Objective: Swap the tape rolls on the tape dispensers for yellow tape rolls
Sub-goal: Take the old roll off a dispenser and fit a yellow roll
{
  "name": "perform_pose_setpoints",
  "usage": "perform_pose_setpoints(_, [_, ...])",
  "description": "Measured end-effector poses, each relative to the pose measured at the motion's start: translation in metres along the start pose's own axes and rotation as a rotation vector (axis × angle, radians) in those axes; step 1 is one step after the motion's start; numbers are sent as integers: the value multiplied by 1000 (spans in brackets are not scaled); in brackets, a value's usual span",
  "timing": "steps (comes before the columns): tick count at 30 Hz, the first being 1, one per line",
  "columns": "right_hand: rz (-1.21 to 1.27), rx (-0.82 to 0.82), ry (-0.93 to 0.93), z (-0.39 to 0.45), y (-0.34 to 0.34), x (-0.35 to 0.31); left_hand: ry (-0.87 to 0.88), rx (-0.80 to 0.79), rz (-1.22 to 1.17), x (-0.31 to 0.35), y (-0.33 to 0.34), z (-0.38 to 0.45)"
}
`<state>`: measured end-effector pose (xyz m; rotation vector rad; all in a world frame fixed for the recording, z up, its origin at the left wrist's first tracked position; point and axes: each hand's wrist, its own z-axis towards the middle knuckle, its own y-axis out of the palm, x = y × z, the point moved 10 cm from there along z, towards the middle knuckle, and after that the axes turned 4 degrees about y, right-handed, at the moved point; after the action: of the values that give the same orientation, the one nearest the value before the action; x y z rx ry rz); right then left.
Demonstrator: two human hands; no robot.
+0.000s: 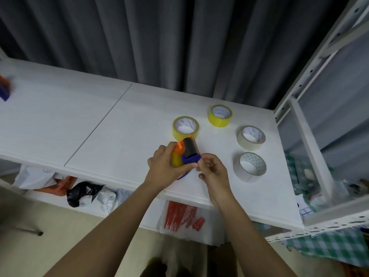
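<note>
My left hand (163, 163) grips a blue and orange tape dispenser (187, 152) above the white table (99, 120); a yellow roll sits inside it. My right hand (212, 168) pinches at the dispenser's blue front end, where the tape end appears to be. Two loose yellow tape rolls lie beyond the hands: one (185, 127) just behind the dispenser and one (220, 115) farther back. Two beige tape rolls lie to the right, one (251, 137) farther and one (249, 166) nearer.
A second orange and blue dispenser (5, 87) lies at the table's far left edge. A white metal shelf frame (311, 136) stands to the right. Bags and orange items lie on the lower shelf (83, 193) under the table. Grey curtains hang behind.
</note>
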<state>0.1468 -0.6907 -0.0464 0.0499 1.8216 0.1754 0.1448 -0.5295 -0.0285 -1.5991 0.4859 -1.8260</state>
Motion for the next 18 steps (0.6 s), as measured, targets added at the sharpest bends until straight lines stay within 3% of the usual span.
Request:
perform_pose_setpoints(9, [5,71,-187,-1,-2,-19,-61,-15,62,-4,4,5])
perform_pose_setpoints(15, [4,58,-220,-2,7,-24,-209,-315,-71,-11,7,-6])
perform_pose_setpoints(18, [25,16,-169,-5,22,-18,-211,-383,-217,-15,-8,-16])
